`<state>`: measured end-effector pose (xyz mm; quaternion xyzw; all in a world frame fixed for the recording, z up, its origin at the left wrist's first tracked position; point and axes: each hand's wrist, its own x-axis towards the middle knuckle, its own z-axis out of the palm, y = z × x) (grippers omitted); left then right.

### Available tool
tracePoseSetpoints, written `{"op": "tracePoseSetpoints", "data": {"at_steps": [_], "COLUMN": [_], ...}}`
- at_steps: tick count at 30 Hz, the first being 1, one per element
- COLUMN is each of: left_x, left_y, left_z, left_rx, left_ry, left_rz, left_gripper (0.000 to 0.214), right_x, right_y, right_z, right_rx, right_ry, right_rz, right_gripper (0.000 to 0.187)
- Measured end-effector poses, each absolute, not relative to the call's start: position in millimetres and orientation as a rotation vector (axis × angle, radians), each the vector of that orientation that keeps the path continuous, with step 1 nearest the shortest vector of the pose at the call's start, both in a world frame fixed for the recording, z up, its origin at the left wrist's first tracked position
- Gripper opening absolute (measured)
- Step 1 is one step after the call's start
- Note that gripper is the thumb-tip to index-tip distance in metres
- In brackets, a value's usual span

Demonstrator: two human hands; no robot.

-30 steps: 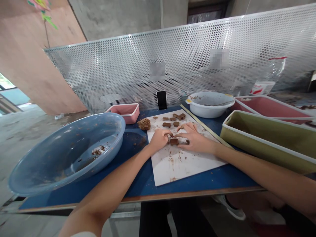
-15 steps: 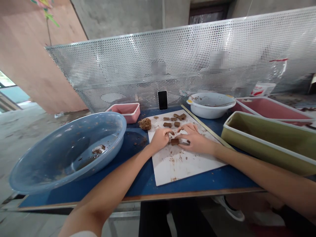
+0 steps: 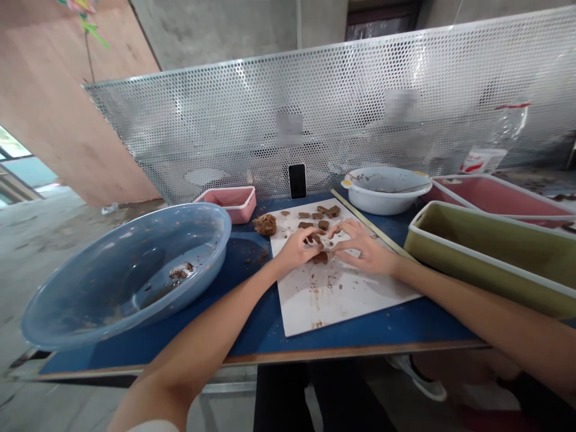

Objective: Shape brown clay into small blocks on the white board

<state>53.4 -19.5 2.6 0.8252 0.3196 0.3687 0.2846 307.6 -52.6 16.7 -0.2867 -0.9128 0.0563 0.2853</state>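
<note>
A small brown clay-like block (image 3: 320, 258) lies on the white board (image 3: 310, 306) between my hands. My left hand (image 3: 296, 247) is just above and left of it, fingers curved and parted from the thumb, the thumb close to the block's upper edge. Brown shows between those fingers, too small to make out. To the right, my right hand (image 3: 362, 249) has its fingers spread, fingertips near the block and nothing visible in them. Several similar brown pieces (image 3: 323, 225) and crumbs lie farther back on the board. Beside its left edge sits a rough brown lump (image 3: 265, 224).
A large blue basin (image 3: 112, 270) stands left, with a small pink tub (image 3: 234, 204) behind. A phone (image 3: 297, 181) leans against the perforated metal screen (image 3: 216, 120). At right are a yellowish strip (image 3: 378, 228), a white basin (image 3: 384, 201), a green trough (image 3: 486, 258) and a pink trough (image 3: 508, 195).
My right hand has moved off the brown block and its fingers have opened. My left hand has shifted slightly right, its fingers parting from a closed pose.
</note>
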Motion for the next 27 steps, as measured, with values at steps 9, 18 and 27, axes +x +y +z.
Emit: {"op": "tracePoseSetpoints", "data": {"at_steps": [9,18,27], "left_x": [54,56,55], "left_y": [-17,-21,-21], "left_z": [-2,2,-2], "left_rx": [2.235,2.2,2.096], "left_ry": [0.79,0.745,0.743], "left_rz": [0.824,0.818,0.779], "left_gripper": [0.026,0.023,0.025], "right_x": [308,310,312], "right_y": [-50,-47,-46], "right_z": [16,11,9], "right_rx": [-0.646,-0.624,-0.636], "right_ry": [-2.505,-2.534,-2.559], "right_rz": [0.366,0.301,0.264], "right_gripper": [0.056,0.049,0.044]}}
